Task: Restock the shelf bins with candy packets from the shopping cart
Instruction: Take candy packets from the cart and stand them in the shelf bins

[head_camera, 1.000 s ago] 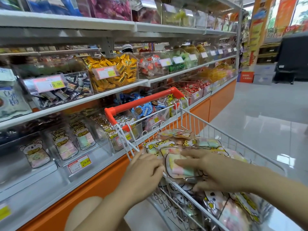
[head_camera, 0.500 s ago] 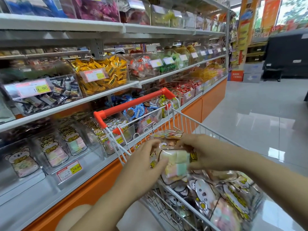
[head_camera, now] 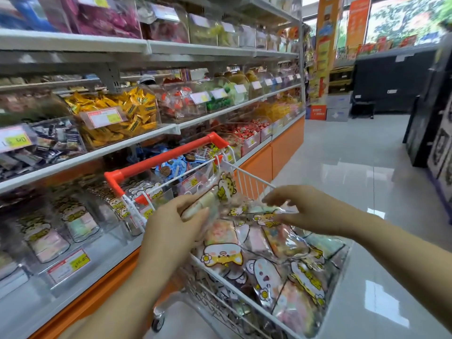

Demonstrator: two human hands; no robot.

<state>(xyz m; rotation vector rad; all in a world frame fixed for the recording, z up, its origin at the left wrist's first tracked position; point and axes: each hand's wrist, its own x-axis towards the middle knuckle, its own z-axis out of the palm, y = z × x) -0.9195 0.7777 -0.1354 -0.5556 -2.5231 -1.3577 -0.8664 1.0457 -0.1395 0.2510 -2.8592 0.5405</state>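
The shelf bins (head_camera: 80, 223) at lower left hold a few matching packets. The left hand (head_camera: 171, 231) curls round a candy packet (head_camera: 221, 192) raised just above the heap in the shopping cart (head_camera: 254, 178). The right hand (head_camera: 300, 209) seems to pinch its clear far edge. The pick-up is under way; next the packet likely needs carrying leftward into a bin.

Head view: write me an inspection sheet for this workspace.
Surface: lower shelf carrying clear shelf bins, partly stocked.
Job's things: shopping cart full of packets; one candy packet lifted above it.
Clutter: nothing seen.
Hands: left hand grips the candy packet; right hand seems to pinch its clear edge.
Cables: nothing seen.
Surroundings: glossy floor, orange signs.
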